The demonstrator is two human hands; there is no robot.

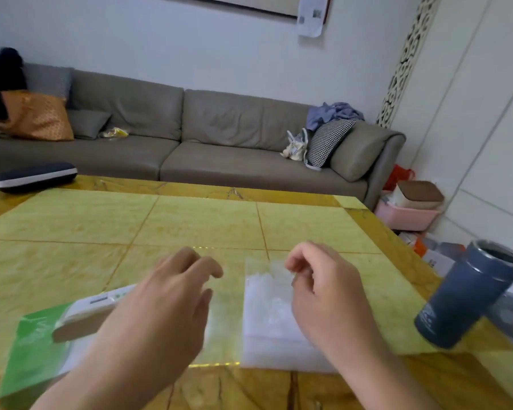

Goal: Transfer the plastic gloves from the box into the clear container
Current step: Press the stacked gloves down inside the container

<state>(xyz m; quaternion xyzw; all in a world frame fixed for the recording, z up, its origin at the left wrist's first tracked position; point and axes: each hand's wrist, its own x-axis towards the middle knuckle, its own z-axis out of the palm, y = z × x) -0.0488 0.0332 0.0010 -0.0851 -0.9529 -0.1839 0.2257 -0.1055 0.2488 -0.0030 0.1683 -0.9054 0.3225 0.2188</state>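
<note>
Most gloves [271, 294] seemed already in the clear container [279, 347], the box [86, 315] set aside at its left. The right hand [320, 294] pinched a glove with its fingers; the left hand [166, 303] hovered, fingers relaxed.

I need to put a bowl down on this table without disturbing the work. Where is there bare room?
The far half of the table is bare, between the dark case at the left corner and the right edge. The near part is crowded: green-and-white box, left hand, clear container under the right hand, blue tumbler.
</note>
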